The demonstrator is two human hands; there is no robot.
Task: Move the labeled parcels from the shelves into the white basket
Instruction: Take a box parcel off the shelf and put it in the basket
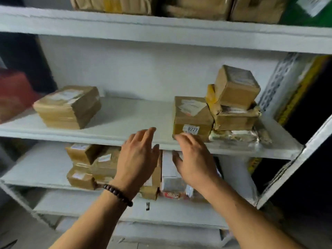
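Observation:
A brown taped parcel [192, 115] with a white tag reading 0227 stands at the front of the middle shelf [125, 115]. My right hand [195, 159] is open just below and in front of it, fingertips near its lower front edge. My left hand [139, 155], with a bead bracelet on the wrist, is open to the parcel's left, fingers reaching over the shelf's front edge. Neither hand holds anything. The white basket is not in view.
Right of the 0227 parcel, two brown boxes [233, 97] are stacked on a silver bag [239, 137]. A flat brown parcel [68, 106] lies at the shelf's left. Several parcels [89, 164] fill the lower shelf, more sit on the top shelf [161, 29].

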